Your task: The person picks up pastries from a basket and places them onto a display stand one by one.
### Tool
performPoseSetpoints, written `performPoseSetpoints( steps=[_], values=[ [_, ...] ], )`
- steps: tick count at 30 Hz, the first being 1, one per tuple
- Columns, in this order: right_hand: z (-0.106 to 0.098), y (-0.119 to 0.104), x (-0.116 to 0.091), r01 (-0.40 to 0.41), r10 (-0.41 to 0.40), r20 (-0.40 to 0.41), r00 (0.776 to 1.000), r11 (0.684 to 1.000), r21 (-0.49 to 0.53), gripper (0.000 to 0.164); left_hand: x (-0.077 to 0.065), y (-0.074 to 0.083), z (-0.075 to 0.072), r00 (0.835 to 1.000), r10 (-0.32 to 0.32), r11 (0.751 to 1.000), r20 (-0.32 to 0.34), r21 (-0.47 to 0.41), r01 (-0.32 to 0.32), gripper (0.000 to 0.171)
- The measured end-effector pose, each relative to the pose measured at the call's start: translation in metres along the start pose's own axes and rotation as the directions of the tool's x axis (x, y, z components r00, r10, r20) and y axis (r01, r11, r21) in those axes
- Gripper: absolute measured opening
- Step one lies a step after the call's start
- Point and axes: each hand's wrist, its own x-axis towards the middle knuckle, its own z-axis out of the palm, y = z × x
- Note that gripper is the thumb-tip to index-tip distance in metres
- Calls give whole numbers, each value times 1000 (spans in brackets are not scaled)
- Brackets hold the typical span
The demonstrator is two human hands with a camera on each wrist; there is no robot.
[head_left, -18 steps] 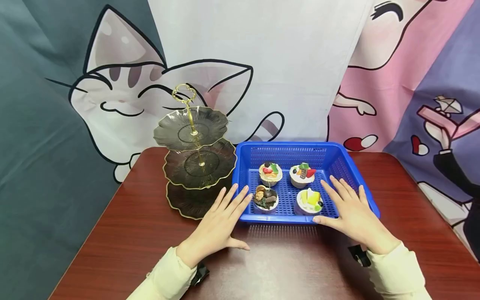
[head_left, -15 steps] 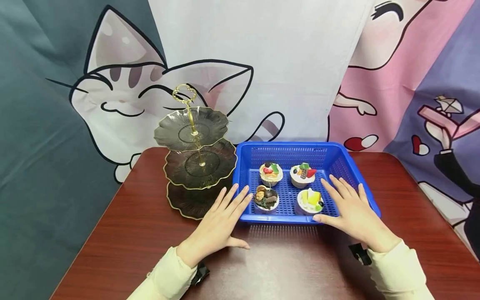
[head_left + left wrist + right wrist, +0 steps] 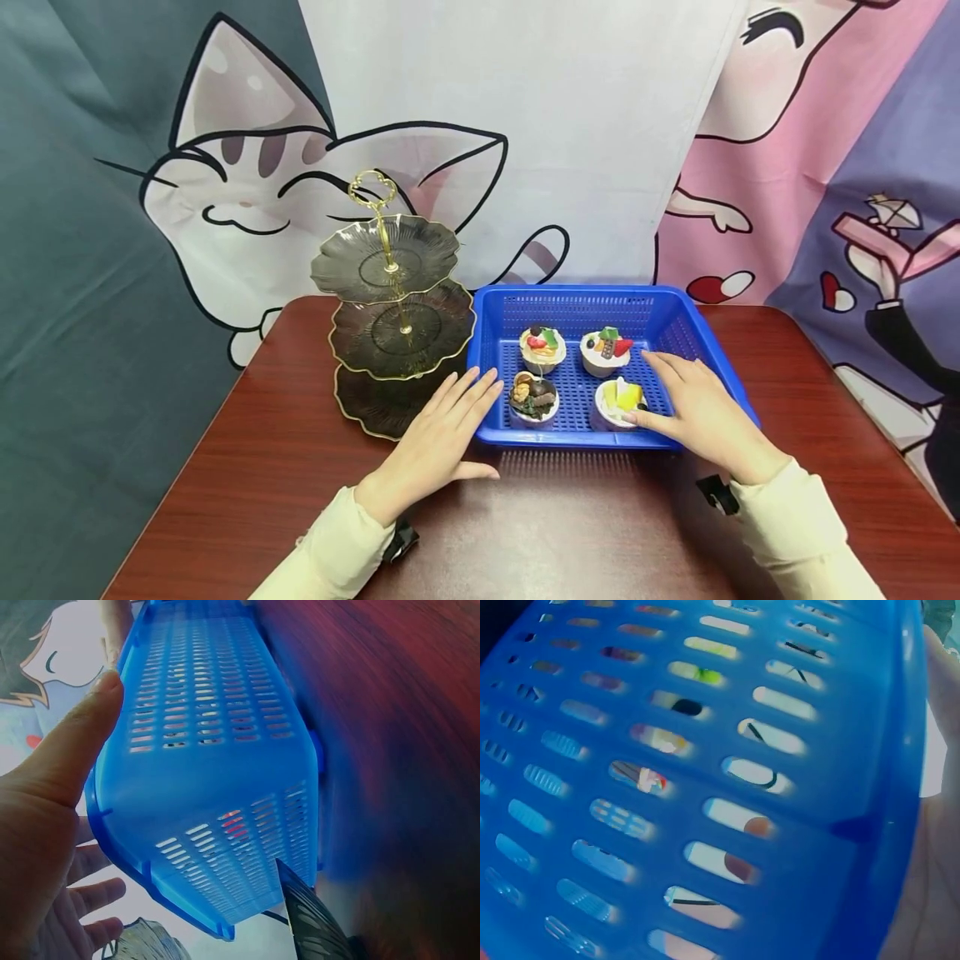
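Note:
A blue basket (image 3: pixel 570 437) stands on the table with several cupcakes inside. Over its right front corner is my right hand (image 3: pixel 708 417), slightly bent, its thumb overlapping the edge of the yellow-fruit cupcake (image 3: pixel 621 395); whether it touches is unclear. My left hand (image 3: pixel 435 446) is spread by the left front corner, holding nothing; its thumb (image 3: pixel 82 727) shows beside the basket wall in the left wrist view. Left in the basket are a chocolate cupcake (image 3: pixel 534 398) and, behind it, a strawberry-topped cupcake (image 3: pixel 542 348). A cupcake with a chocolate piece (image 3: pixel 603 350) sits at back right.
Left of the basket stands a three-tier dark plate stand (image 3: pixel 405 329) with gold rims and a gold ring handle (image 3: pixel 372 189). Its lowest plate reaches close to my left hand. A printed cloth (image 3: pixel 585 142) hangs behind the brown table (image 3: pixel 570 525).
My right hand has shifted inward and its fingers have drawn together and bent, the thumb now over the yellow-fruit cupcake's edge. My left hand has barely moved. The basket and cupcakes stay put.

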Motion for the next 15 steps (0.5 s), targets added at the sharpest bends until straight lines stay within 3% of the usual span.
performPoseSetpoints(
  steps=[15],
  values=[
    [9,6,10,20,-21,-45,999,999,-36,77,4,-4,9,991,-15,997,-135,-75,5,90]
  ],
)
